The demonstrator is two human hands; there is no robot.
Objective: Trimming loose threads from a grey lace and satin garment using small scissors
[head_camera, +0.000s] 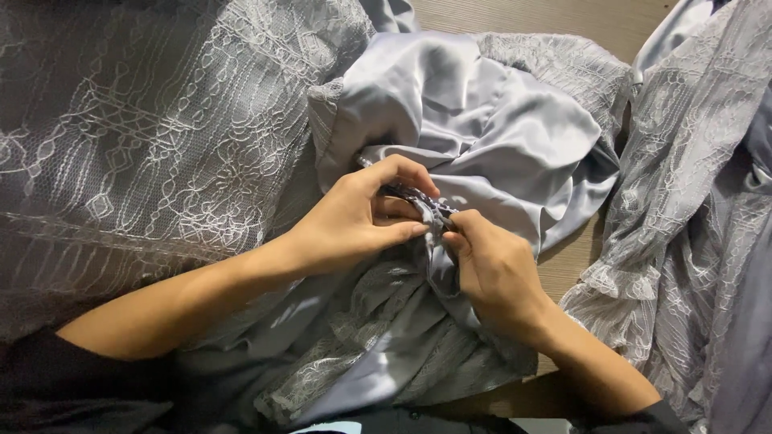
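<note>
Lace fabric (pixel 153 137): grey, spread from 9 to 12 o'clock.
Satin cloth (pixel 482 120): silver, bunched at centre on the wooden counter (pixel 563 265).
Left hand (pixel 354 221): closed, pinching the trim from its 9 o'clock side.
Right hand (pixel 494 269): closed, pinching it from 4 o'clock.
Dark patterned trim (pixel 418 199): between both hands, long axis running 10 to 4 o'clock.

Silver-grey satin lining (pixel 482 120) under grey floral-patterned lace (pixel 145 145).
</note>
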